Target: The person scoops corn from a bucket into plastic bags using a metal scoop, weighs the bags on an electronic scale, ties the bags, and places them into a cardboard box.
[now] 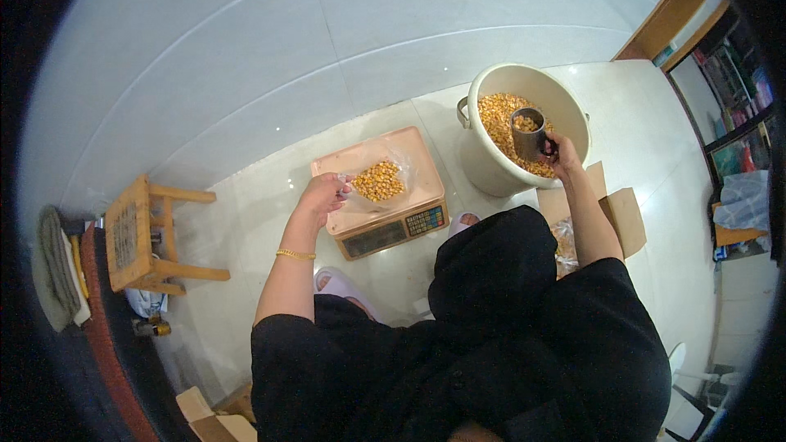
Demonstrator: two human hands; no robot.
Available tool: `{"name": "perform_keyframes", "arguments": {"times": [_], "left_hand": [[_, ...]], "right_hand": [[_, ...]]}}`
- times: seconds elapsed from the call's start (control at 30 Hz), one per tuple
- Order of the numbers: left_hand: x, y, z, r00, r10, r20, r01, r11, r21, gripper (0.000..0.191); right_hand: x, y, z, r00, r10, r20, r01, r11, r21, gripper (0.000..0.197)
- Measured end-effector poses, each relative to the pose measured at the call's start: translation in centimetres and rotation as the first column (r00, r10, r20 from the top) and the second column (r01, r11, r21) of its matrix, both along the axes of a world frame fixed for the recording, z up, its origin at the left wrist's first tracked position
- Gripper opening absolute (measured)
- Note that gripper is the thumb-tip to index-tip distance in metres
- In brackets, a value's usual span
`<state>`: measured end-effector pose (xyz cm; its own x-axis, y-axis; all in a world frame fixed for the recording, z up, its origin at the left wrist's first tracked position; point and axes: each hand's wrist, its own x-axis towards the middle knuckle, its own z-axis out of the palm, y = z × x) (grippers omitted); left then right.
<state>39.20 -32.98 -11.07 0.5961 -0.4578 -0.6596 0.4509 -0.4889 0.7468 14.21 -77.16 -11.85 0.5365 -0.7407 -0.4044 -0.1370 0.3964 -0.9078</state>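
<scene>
My left hand (328, 195) grips the edge of a clear plastic bag (402, 166) that lies on the pink pan of a digital scale (424, 141). Yellow corn kernels (377, 182) fill part of the bag. My right hand (560, 155) holds a dark mug-like scoop (527, 142) by its handle, with kernels inside it. The scoop is over a large cream plastic bucket (491, 169), which holds many more kernels (500, 112). The scale's keypad (425, 220) and dark display face my feet.
An open cardboard box (627, 221) with clear bags in it stands by my right arm. At left is a wooden stool (147, 239). A tiled wall (245, 61) runs behind the scale and bucket. Another cardboard box (215, 420) is at lower left, and shelves (734, 80) stand at far right.
</scene>
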Motion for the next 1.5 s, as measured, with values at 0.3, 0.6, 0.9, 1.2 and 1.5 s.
{"name": "perform_keyframes", "arguments": {"times": [0.3,0.6,0.9,1.2,1.5], "left_hand": [[0.1,0.3,-0.9,1.0,0.01,-0.012,-0.011,1.0,-0.011,0.015],[0.5,1.3,-1.5,0.991,0.117,-0.071,-0.123,0.988,-0.096,0.016],[0.4,0.3,-1.4,0.98,0.181,-0.086,-0.19,0.975,-0.114,0.009],[1.0,0.3,-2.1,0.971,0.239,0.009,-0.239,0.97,-0.041,0.011],[0.4,-0.8,-1.9,0.96,0.281,-0.009,-0.281,0.959,-0.022,0.012]], "right_hand": [[3.6,7.0,10.3,0.93,0.281,0.236,-0.277,0.96,-0.05,0.018],[14.3,18.0,8.7,0.586,0.762,-0.276,-0.776,0.625,0.078,0.022],[20.3,28.6,-1.1,0.293,0.211,-0.933,-0.844,-0.401,-0.356,0.023],[18.5,31.7,-3.5,0.298,-0.02,-0.954,-0.756,-0.616,-0.223,0.016],[17.4,26.5,-0.3,0.382,0.119,-0.916,-0.756,-0.53,-0.384,0.019]]}}
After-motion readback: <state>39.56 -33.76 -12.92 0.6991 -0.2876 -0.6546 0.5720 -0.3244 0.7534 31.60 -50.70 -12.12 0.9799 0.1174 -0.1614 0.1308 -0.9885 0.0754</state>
